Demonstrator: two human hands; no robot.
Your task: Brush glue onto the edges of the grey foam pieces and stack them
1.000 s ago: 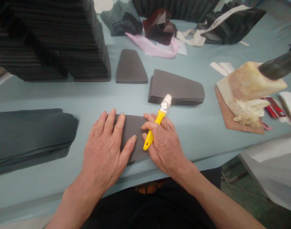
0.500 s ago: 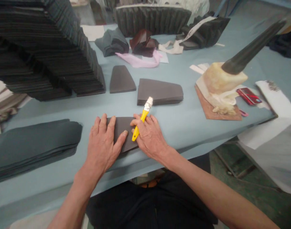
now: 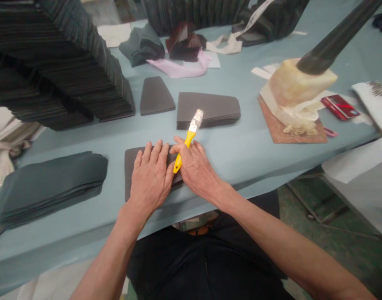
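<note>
My left hand [image 3: 152, 175] lies flat, fingers stretched out, on a dark grey fabric piece [image 3: 131, 160] near the table's front edge. My right hand [image 3: 199, 168] rests on the right end of that piece. Between its thumb and fingers it holds a yellow-handled paintbrush [image 3: 186, 143], bristles pointing away from me and coated in something whitish. Behind the hands lie a stack of dark grey fabric pieces [image 3: 208, 108] and a tapered grey piece [image 3: 156, 96]. Both hands hide much of the piece beneath them.
Tall dark fabric stacks [image 3: 62, 62] stand at the left, with a lower dark green stack [image 3: 53, 183] in front. At the right, a yellowish block container [image 3: 303, 85] with a dark handle sits on a brown board [image 3: 275, 129]. A red case [image 3: 339, 107] lies beside it. Pink cloth [image 3: 180, 68] lies behind.
My left hand has slid right across the fabric piece, closer to my right hand, uncovering the piece's left end. My right hand still holds the paintbrush. The view has shifted slightly.
</note>
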